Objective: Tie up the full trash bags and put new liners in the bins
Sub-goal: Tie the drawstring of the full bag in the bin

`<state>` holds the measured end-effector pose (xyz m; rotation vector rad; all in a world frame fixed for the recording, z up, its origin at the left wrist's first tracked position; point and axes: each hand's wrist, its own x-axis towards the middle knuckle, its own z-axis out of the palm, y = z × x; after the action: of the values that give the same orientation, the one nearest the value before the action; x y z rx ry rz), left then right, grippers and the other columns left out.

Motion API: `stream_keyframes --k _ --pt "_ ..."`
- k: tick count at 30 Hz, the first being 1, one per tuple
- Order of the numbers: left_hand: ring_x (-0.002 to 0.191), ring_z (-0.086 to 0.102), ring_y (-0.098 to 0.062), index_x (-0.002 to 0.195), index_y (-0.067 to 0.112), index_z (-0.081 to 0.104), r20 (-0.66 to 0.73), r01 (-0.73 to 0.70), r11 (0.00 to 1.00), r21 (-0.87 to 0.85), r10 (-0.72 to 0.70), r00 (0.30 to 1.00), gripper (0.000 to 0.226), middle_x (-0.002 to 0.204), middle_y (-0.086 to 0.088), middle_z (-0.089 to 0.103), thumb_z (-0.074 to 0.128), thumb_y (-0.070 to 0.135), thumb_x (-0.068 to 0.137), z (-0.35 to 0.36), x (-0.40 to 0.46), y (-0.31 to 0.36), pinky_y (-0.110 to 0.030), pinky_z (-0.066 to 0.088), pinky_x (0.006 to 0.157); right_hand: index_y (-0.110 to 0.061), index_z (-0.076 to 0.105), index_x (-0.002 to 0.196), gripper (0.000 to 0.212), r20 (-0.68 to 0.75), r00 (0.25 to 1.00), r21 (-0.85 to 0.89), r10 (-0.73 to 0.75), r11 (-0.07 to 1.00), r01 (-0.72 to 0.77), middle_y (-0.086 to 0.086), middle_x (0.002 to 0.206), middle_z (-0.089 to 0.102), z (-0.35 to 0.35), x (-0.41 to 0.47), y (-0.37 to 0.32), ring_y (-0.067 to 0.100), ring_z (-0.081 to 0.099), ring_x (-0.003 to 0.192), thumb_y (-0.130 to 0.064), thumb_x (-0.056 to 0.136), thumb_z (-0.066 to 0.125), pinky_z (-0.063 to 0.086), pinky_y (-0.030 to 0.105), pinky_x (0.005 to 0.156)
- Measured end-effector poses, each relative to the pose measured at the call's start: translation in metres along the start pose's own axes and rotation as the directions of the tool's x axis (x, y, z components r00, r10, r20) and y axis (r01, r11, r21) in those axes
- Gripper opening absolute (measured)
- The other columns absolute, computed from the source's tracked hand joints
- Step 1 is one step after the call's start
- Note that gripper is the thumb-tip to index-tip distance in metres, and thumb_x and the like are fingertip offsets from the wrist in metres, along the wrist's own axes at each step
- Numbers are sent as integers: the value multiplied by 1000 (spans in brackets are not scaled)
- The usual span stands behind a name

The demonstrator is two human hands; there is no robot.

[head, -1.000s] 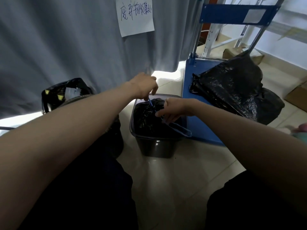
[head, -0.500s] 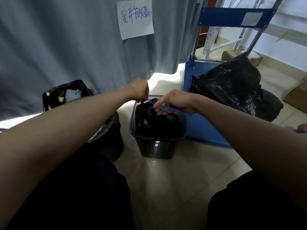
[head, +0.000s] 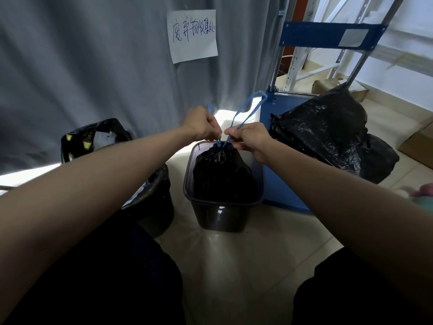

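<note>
Leftmost, against the grey curtain (head: 82, 66), stands a round dark bin (head: 154, 207) lined with a black liner (head: 103, 127) whose rim is folded open; scraps with yellow patches and a white piece of paper show inside, their printing too small to read. Above and to the right, a white paper sign (head: 193, 35) is stuck to the curtain, handwritten in dark ink with the characters 废弃物收集处.

Below the sign, the left hand (head: 202, 124) is curled tightly round one end of a blue drawstring (head: 246, 109), a short tip of it poking up above the knuckles. Just beside it, almost touching, the right hand (head: 249, 137) pinches the other strand, which rises in a long loop above the fingers. Both strands run down to the gathered neck of a black trash bag (head: 220, 170), cinched closed and sitting inside a rectangular dark plastic bin (head: 222, 214) on the pale tiled floor (head: 246, 266).

Right of that bin lies a blue platform cart (head: 276, 160) with a metal handle frame and a blue crossbar bearing a blank grey label (head: 353, 37). A bulging black trash bag (head: 328, 137) rests on the cart's deck. Behind it stand white metal shelving uprights, and cardboard boxes (head: 419, 141) sit on the floor at the far right.
</note>
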<state>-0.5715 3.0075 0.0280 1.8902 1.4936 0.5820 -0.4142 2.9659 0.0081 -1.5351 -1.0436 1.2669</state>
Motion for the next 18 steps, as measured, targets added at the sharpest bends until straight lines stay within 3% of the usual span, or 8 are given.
stream_keyframes --k 3,6,9,13,16,18 --pt "66 68 -22 75 1 76 -34 29 998 -61 -31 999 11 73 -17 73 73 -8 68 -1 0 3 -26 58 66 -4 67 85 11 -12 997 154 77 985 -75 11 79 68 7 0 -2 14 65 64 -5 93 59 59 20 61" --pt "68 70 -26 72 -1 74 -55 36 988 -150 -45 997 10 75 -20 72 74 -10 68 -5 -2 7 -28 60 66 0 64 93 8 -4 991 236 136 963 -131 10 74 60 15 0 -5 17 63 62 -3 95 57 56 18 51" --pt "60 67 -23 66 3 68 -91 19 976 -218 -40 995 17 66 -15 67 76 -12 68 -8 -3 10 -20 54 53 0 62 95 11 -19 990 189 143 972 -137 9 71 51 21 5 -5 17 51 56 3 96 51 50 20 46" --pt "59 66 -24 64 7 64 -129 -31 974 -226 1 992 22 62 -13 65 75 -12 69 -10 -2 11 -28 58 62 -2 52 83 15 -3 990 139 140 981 -138 12 68 52 27 9 -3 16 45 51 10 90 55 44 21 46" --pt "59 66 -22 73 2 67 -134 -76 976 -205 49 990 15 65 -15 66 75 -11 69 -12 -3 13 -24 57 61 2 61 74 12 -32 990 85 135 988 -132 13 67 57 28 12 -2 13 46 49 9 84 62 45 17 45" --pt "57 66 -18 76 1 68 -138 -98 979 -177 74 988 15 64 -12 66 76 -10 69 -12 -4 14 -20 54 58 3 67 81 5 -30 992 6 127 992 -126 13 69 59 27 12 -3 11 47 48 5 82 63 45 16 46"
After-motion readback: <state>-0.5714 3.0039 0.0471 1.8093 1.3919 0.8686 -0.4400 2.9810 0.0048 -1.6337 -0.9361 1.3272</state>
